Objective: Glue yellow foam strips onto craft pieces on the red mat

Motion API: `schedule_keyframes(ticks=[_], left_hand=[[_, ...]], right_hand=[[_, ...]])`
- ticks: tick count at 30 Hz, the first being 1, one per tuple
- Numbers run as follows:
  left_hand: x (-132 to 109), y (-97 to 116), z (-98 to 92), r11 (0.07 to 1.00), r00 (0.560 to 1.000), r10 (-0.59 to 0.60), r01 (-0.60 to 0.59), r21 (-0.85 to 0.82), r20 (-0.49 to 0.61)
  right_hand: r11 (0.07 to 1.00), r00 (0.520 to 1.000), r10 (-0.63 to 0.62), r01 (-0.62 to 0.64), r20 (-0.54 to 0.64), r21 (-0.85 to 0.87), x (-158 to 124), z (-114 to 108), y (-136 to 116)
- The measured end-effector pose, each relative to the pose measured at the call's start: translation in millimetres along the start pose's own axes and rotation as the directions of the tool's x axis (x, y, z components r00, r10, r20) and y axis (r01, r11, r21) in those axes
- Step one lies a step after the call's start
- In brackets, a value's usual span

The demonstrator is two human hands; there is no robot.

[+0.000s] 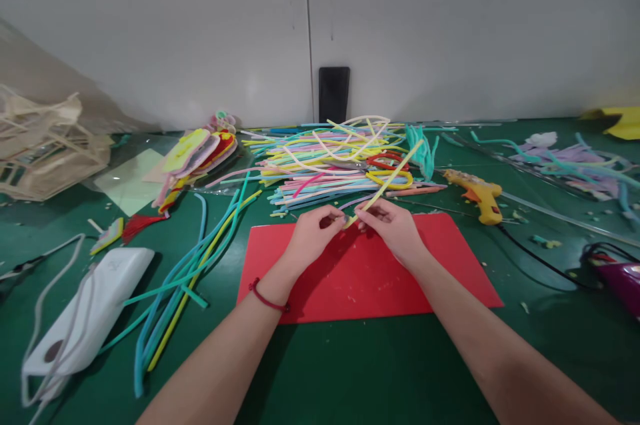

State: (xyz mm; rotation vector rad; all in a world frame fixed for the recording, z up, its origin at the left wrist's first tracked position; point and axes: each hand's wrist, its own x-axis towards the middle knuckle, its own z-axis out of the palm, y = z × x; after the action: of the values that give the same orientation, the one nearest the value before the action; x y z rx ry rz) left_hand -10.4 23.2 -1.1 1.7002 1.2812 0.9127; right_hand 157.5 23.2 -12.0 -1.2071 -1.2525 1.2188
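Observation:
Both hands meet above a red board [365,285] lying on the green table. Between the fingertips of my right hand [387,228] is a pale yellow pipe cleaner [395,178], slanting up and to the right. My left hand [320,231], with a dark red cord at the wrist, pinches its lower end. Just behind the hands lies a heap of pastel pipe cleaners [310,165]. A pair of scissors with a yellow handle loop [411,182] and a red one rests on the heap, partly crossed by the strip I hold.
A yellow hot glue gun [480,195] lies right, its cord running toward a purple object [620,281]. Left are a white power strip [90,311], loose blue and green pipe cleaners [200,278] and fuzzy flower-like crafts [195,155]. A black phone [334,95] leans on the wall.

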Motion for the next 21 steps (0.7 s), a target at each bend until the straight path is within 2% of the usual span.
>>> schedule_keyframes(ticks=[7, 14, 21], left_hand=[[-0.2, 0.5, -0.2, 1.0, 1.0, 0.007, -0.007, 0.018, 0.004], [-0.8, 1.2, -0.2, 1.0, 1.0, 0.005, -0.005, 0.027, 0.005], [-0.5, -0.5, 0.3, 1.0, 1.0, 0.02, -0.021, 0.022, 0.009]], right_hand=[[0.999, 0.999, 0.019, -0.021, 0.041, 0.038, -0.2, 0.0, 0.2], [0.995, 0.997, 0.048, -0.042, 0.054, -0.094, -0.6, -1.6, 0.1], [0.992, 0.998, 0.057, -0.053, 0.039, -0.114, -0.8, -1.3, -0.8]])
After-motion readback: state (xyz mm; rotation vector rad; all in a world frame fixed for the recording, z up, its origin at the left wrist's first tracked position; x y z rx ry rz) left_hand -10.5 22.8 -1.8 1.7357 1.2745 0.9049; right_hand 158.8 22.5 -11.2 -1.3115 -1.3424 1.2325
